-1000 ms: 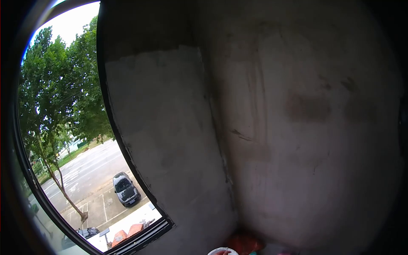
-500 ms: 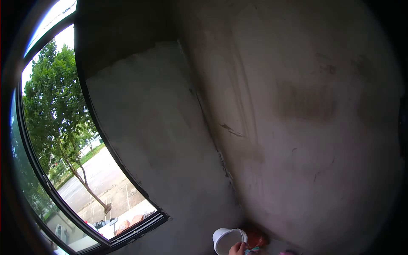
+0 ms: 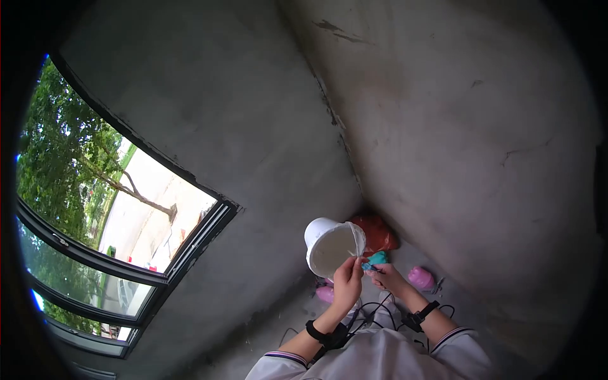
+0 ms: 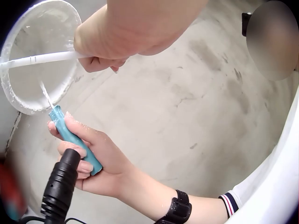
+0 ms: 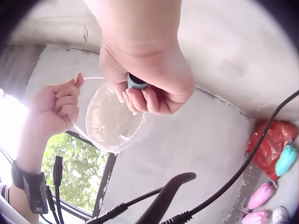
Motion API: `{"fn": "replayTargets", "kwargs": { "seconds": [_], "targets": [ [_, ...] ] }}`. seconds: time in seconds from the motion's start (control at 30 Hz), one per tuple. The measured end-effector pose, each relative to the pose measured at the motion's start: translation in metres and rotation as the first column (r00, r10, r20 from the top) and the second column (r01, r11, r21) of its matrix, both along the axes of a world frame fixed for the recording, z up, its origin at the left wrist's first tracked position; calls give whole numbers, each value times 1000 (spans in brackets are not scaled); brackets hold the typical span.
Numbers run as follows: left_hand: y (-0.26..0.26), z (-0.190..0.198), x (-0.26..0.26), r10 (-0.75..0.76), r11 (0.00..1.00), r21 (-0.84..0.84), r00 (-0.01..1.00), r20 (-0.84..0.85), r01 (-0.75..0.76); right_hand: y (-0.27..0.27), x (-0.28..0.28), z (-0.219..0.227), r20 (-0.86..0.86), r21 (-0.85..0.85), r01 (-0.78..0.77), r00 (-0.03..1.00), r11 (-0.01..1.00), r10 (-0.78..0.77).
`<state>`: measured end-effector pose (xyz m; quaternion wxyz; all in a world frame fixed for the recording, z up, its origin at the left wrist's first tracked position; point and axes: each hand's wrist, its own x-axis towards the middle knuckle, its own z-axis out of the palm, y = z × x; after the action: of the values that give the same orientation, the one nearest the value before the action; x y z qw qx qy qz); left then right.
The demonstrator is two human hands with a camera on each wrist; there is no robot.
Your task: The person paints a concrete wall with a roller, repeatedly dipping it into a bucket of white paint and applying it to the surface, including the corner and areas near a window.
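Observation:
A white bucket (image 3: 320,231) hangs tilted, its mouth turned toward me and its inside coated with pale residue. My left hand (image 3: 347,282) grips the bucket's thin white handle (image 4: 51,57), fingers curled round it. My right hand (image 4: 100,161) holds a tool by its teal handle (image 4: 74,142), just below the bucket's mouth. From the handle a narrow, whitish blade (image 4: 46,95) points toward the bucket's opening; its full shape is hidden from this angle. In the right wrist view, the right hand overlaps the bucket's rim.
A red plastic bag (image 3: 380,234) sits in the wall corner with a teal bundle (image 5: 286,161) beside it. Pink bundles (image 3: 421,277) lie on the floor near my feet. Black cables (image 5: 233,179) hang by the wrists. A window (image 3: 145,209) opens on the left.
The head view has tilted down from the wall to the floor corner. The bucket sits higher in view, and both hands and forearms now show.

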<state>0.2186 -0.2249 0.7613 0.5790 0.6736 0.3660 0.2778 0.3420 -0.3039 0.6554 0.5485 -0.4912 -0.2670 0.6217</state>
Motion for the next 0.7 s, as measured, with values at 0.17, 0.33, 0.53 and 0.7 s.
{"fn": "replayTargets", "kwargs": {
  "seconds": [0.17,0.33,0.53,0.7],
  "targets": [
    [12,-14,-11,42,998,-40,999,30,-41,11,-20,-1,19,84,-82,997,993,80],
    [18,-7,-24,113,982,-160,991,66,-102,23,-40,4,-137,-16,-115,984,993,112],
    [63,-1,-47,186,976,-121,982,46,-179,48,-52,-21,814,82,-125,581,989,6],
    [110,-59,-69,279,832,-490,960,-38,-261,64,-61,10,984,-123,-23,-133,992,119]
  ]
}}
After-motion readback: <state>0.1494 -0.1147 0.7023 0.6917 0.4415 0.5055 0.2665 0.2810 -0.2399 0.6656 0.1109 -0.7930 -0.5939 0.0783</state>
